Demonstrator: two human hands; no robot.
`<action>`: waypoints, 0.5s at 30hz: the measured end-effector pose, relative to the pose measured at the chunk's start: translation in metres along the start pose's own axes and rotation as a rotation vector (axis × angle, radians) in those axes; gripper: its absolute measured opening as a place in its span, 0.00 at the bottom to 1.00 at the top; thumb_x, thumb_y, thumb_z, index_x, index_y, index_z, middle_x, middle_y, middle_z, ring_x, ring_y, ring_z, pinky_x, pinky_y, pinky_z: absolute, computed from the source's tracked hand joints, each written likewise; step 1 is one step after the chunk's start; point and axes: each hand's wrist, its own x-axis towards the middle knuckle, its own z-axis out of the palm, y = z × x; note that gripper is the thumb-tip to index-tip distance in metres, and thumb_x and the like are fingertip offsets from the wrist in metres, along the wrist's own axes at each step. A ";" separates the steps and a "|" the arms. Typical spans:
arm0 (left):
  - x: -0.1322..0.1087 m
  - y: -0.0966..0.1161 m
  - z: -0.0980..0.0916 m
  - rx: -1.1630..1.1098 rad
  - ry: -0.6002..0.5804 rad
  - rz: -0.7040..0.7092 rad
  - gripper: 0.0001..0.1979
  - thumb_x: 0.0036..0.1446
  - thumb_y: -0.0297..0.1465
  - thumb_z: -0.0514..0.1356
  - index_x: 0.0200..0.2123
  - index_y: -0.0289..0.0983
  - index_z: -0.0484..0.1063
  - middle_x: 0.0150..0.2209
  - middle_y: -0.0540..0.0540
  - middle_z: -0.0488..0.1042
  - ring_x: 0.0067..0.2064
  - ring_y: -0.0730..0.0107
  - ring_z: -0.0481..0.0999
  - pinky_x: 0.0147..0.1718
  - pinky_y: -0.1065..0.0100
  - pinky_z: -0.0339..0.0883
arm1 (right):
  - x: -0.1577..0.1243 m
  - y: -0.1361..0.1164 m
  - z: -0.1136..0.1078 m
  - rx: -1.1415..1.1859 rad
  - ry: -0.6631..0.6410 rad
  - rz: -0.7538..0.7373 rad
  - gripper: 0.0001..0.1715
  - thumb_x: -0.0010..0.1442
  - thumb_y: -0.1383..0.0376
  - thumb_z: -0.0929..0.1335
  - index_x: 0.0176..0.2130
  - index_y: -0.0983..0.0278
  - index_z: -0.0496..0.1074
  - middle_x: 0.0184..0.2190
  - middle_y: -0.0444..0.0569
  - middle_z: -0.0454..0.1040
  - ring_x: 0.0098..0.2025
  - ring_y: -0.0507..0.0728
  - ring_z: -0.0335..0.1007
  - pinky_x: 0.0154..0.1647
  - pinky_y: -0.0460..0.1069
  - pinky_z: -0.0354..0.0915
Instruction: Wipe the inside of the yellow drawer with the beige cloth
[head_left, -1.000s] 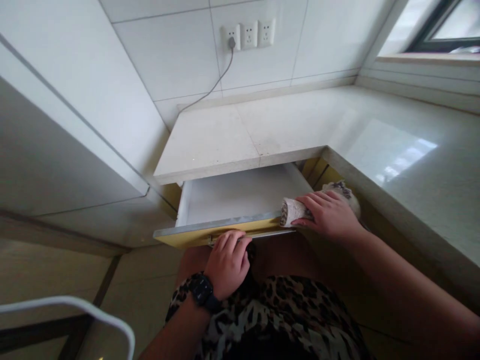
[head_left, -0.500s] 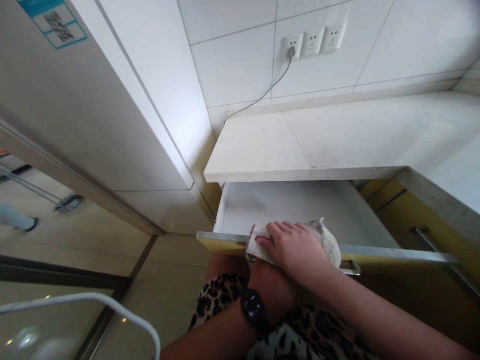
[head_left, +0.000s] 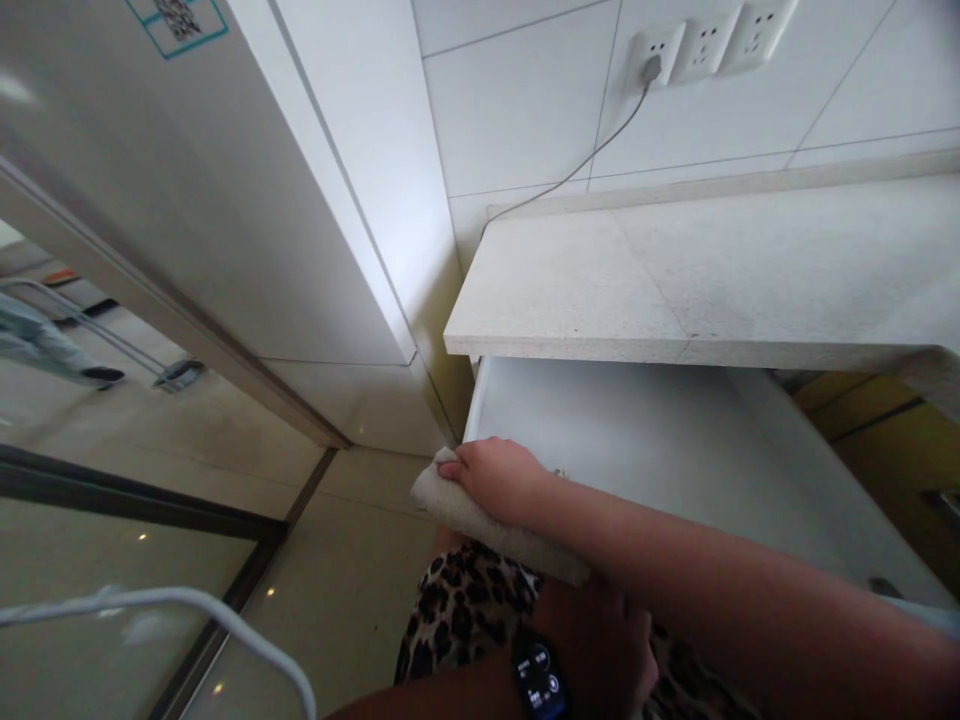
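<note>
My right hand point(head_left: 495, 478) is closed on a pale rolled cloth point(head_left: 480, 522) and presses it on the left end of the front edge of an open drawer point(head_left: 645, 440) with a white, bare inside. My right forearm lies across the drawer's front. My left hand point(head_left: 600, 645), with a black watch on the wrist, sits under that forearm near the drawer front. Its fingers are hidden. A leopard-print garment point(head_left: 465, 610) shows below both hands.
A pale stone countertop point(head_left: 675, 290) overhangs the drawer. Wall sockets point(head_left: 705, 40) with one grey plug and cable sit on the tiled wall. A tall white cabinet side point(head_left: 225, 200) stands at the left, yellow cabinet fronts point(head_left: 862, 410) at the right, a white rail point(head_left: 187, 610) low left.
My right hand has slid the cloth leftward along the drawer's front edge, from its right end to its left end. My left hand is now covered by my right forearm.
</note>
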 end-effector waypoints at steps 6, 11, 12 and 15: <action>-0.007 -0.004 -0.011 0.034 0.182 0.074 0.08 0.54 0.32 0.61 0.36 0.37 0.67 0.31 0.47 0.71 0.29 0.62 0.72 0.24 0.58 0.63 | 0.049 0.086 -0.012 0.595 0.301 0.320 0.32 0.68 0.45 0.60 0.33 0.65 0.78 0.28 0.55 0.79 0.34 0.62 0.74 0.36 0.53 0.65; -0.007 -0.013 -0.012 -0.008 0.223 0.152 0.11 0.51 0.32 0.64 0.34 0.37 0.64 0.31 0.48 0.69 0.30 0.66 0.69 0.24 0.60 0.59 | 0.072 0.111 0.003 0.745 0.592 0.415 0.36 0.69 0.43 0.56 0.49 0.67 0.76 0.36 0.56 0.80 0.42 0.62 0.73 0.43 0.54 0.67; -0.007 -0.014 -0.011 -0.004 0.249 0.162 0.11 0.51 0.33 0.64 0.34 0.37 0.64 0.30 0.48 0.69 0.29 0.66 0.68 0.23 0.60 0.57 | 0.071 0.106 0.009 0.689 0.579 0.371 0.36 0.70 0.45 0.54 0.51 0.67 0.75 0.39 0.56 0.80 0.43 0.61 0.72 0.45 0.55 0.67; -0.008 -0.015 -0.004 0.009 0.333 0.162 0.11 0.51 0.34 0.64 0.33 0.37 0.65 0.29 0.48 0.67 0.29 0.67 0.67 0.22 0.60 0.53 | 0.065 0.081 0.032 0.371 0.415 -0.031 0.31 0.69 0.48 0.57 0.55 0.65 0.72 0.50 0.57 0.77 0.54 0.62 0.69 0.57 0.58 0.61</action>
